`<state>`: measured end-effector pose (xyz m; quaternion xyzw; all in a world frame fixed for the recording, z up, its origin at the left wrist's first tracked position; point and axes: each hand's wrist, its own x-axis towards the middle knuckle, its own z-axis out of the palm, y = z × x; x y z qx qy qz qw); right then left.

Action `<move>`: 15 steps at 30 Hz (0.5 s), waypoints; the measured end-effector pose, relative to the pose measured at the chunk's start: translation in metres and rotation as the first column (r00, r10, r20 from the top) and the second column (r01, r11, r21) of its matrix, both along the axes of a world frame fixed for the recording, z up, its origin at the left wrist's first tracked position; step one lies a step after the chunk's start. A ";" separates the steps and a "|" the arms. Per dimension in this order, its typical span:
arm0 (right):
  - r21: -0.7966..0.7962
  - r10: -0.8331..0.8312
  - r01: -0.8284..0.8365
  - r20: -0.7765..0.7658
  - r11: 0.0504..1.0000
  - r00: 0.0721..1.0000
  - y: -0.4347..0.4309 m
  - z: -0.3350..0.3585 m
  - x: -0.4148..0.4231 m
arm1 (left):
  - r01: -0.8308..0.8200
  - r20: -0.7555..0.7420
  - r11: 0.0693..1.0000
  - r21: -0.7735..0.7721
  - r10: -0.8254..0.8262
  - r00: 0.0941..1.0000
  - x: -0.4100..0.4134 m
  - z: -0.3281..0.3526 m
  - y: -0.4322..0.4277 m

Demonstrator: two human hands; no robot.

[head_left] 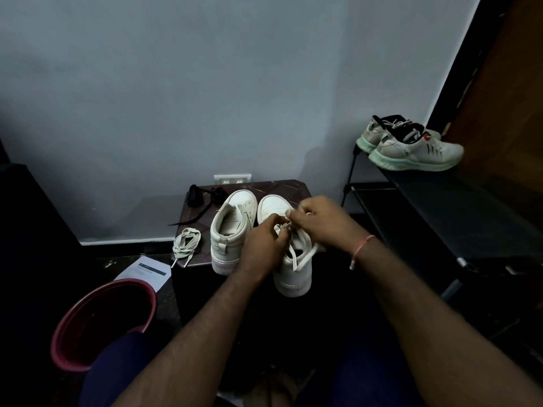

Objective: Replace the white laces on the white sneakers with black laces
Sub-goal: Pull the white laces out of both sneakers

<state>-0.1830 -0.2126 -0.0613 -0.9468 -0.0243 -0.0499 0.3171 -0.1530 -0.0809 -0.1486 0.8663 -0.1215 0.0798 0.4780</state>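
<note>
Head camera, looking down: we sit before a small dark table pushed against a grey wall, with a wall socket just above the table's far edge. A wooden door fills the frame's two o'clock corner.

The two white sneakers stand side by side on the table, heels toward us. The unlaced sneaker is at nine o'clock of the pair and the laced sneaker at three o'clock. Our left hand and right hand meet over the laced sneaker, both with fingers curled, pinching its white lace. Loose loops of that lace trail down over the collar, and our hands hide the eyelets.

The black laces lie heaped at eleven o'clock from the sneakers, near the table's far edge. A bundled white lace rests at nine o'clock, just beside the unlaced sneaker.

At two o'clock a dark shoe rack carries a pair of green-soled trainers. On the floor at seven o'clock are a red bucket, partly behind our knee, and a sheet of paper. A pink thread circles our right wrist.
</note>
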 end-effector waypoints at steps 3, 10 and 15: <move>0.812 -0.144 0.145 -0.076 0.566 0.987 0.001 0.016 -0.004 | -0.029 0.002 1.000 -0.003 0.029 1.000 -0.001 0.002 0.002; 0.985 -0.444 0.121 -0.054 0.124 0.894 -0.006 0.033 0.017 | -0.045 0.070 0.998 0.046 0.042 0.997 -0.008 0.001 -0.001; 0.741 -0.053 0.004 0.043 0.671 0.998 0.008 0.036 0.041 | -0.062 0.082 0.995 0.080 0.055 0.995 -0.016 -0.006 -0.002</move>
